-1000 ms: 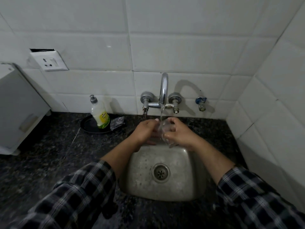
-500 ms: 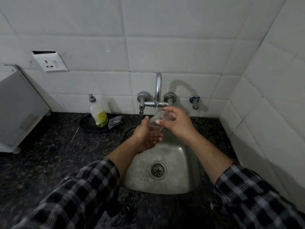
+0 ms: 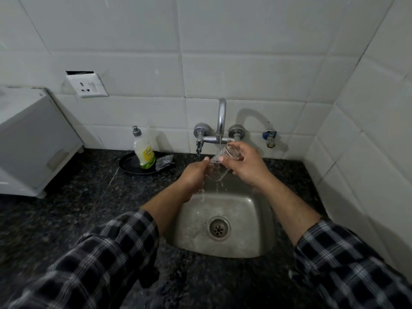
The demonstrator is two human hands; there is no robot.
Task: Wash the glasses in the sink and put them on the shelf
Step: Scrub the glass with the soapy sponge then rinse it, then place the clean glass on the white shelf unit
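Head view: a single view, looking down on a corner sink set in a dark speckled worktop [image 3: 66, 219], with white tiled walls behind and to the right.
Glass [image 3: 217, 169]: clear, tilted, upper end just under the tap [image 3: 221, 117] outlet, lower end towards the left; it is held in the air above the back edge of the sink [image 3: 245, 219]. Which end is the mouth cannot be told.
Right hand [image 3: 245, 166]: fingers and thumb curled round the upper part of the glass.
Left hand [image 3: 192, 175]: curled against the lower end of the glass, thumb tip lying on its side.
Hands together: close, with only the glass between them.
Water [image 3: 202, 192]: runs off the lower end of the glass and falls in thin streams into the sink.
Drain [image 3: 219, 228]: round metal strainer in the sink floor, directly below the hands.
Sleeves: dark checked, pushed back on both forearms.
Soap bottle [image 3: 145, 152]: upright on a black plate [image 3: 129, 168] left of the tap, a dark scrub pad [image 3: 165, 162] beside it.
Left edge: white appliance [image 3: 33, 139] on the worktop, wall socket [image 3: 87, 85] above it.
Right of tap: a small blue-handled valve [image 3: 269, 137] on the wall.
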